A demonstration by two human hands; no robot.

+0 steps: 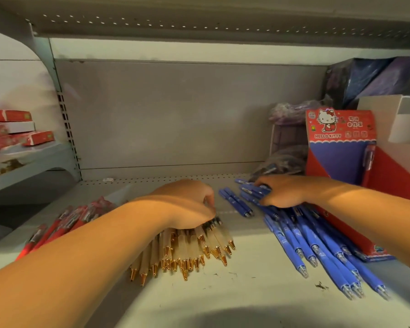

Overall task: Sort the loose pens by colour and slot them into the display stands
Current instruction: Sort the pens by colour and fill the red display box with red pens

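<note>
Three sorted heaps of pens lie on the shelf (pixel 246 292). Red pens (pixel 64 223) lie at the left. A pile of beige pens with gold tips (pixel 187 249) lies in the middle, and my left hand (pixel 187 204) rests on its far end, fingers curled over the pens. Blue pens (pixel 317 245) lie at the right; my right hand (pixel 284 191) lies flat on their far ends. Two more blue pens (pixel 236 202) lie apart between my hands. A red Hello Kitty display stand (pixel 341 147) stands at the back right.
Dark plastic bags (pixel 282 162) and a white box (pixel 400 119) crowd the back right corner. Red boxes (pixel 12 131) are stacked on a neighbouring shelf to the left. The upper shelf (pixel 199 22) hangs overhead. A slotted upright (pixel 66 129) marks the left edge.
</note>
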